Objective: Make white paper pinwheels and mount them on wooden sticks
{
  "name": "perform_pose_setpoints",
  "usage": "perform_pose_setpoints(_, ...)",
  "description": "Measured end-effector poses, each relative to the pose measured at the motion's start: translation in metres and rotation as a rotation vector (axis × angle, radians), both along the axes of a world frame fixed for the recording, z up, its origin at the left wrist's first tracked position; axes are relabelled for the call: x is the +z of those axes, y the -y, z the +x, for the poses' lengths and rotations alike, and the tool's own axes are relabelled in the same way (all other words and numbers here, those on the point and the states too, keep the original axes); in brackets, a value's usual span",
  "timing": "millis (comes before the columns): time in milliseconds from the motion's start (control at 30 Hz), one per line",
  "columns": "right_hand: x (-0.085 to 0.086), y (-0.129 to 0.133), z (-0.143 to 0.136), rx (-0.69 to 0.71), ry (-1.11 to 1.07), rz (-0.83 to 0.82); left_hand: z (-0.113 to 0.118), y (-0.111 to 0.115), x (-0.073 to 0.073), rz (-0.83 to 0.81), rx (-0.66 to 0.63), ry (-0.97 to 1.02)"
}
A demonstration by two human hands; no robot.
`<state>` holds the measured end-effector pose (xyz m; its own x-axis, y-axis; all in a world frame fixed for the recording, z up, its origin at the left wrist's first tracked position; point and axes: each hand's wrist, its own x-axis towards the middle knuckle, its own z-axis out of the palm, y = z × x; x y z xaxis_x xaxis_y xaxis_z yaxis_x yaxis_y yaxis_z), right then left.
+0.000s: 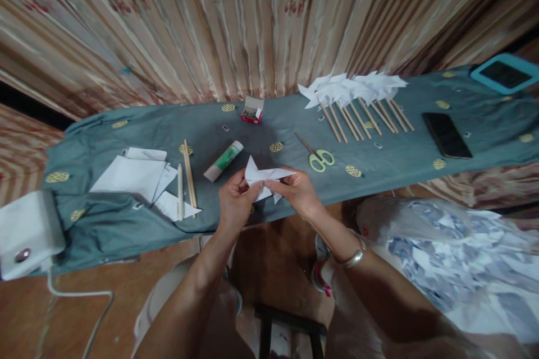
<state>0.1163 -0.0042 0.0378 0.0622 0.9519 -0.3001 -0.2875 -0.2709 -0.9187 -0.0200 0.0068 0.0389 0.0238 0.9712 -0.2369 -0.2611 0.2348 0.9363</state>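
A folded white paper pinwheel (266,175) is held between both hands above the front edge of the cloth-covered table. My left hand (236,197) pinches its left side, thumb on the middle of the paper. From the right, my right hand (300,192) grips it with the thumb near the centre, fingers behind the paper. Pointed paper corners stick up at the upper left and down below the thumbs. Just behind my left hand lies a green and white glue stick (224,161). Green-handled scissors (318,159) rest open behind my right hand.
Several finished pinwheels on sticks (357,92) lie at the back right, beside a black phone (447,134). A red box of pins (251,112) stands at the back. White paper sheets (130,176) and wooden sticks (189,174) are at left, near a white device (29,233).
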Motion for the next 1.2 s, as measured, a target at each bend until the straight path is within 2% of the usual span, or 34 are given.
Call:
perform_pose_setpoints(200,0.01,0.001,0.0,0.014,0.159,0.046,-0.003,0.001,0.002,0.033,-0.02,-0.04)
perform_pose_setpoints(367,0.018,0.005,0.0,0.076,0.27,0.099,-0.004,0.008,0.011,0.055,-0.011,-0.034)
perform_pose_setpoints(533,0.028,0.011,0.008,0.118,0.181,0.126,0.001,0.016,0.022,0.054,-0.025,-0.052)
perform_pose_setpoints(700,0.039,0.025,0.027,0.14,0.149,0.183,0.01,0.024,0.028,0.068,-0.106,-0.121)
perform_pose_setpoints(833,0.045,0.039,0.048,0.173,0.153,0.25,0.023,0.032,0.032,0.101,-0.15,-0.143)
perform_pose_setpoints(967,0.055,0.05,0.065,0.188,0.111,0.264,0.039,0.041,0.045,0.109,-0.172,-0.121)
perform_pose_setpoints(1100,0.064,0.054,0.066,0.146,0.037,0.252,0.046,0.046,0.057,0.131,-0.181,-0.083)
perform_pose_setpoints(1200,0.065,0.051,0.059,0.105,0.009,0.21,0.041,0.043,0.059,0.14,-0.199,-0.064)
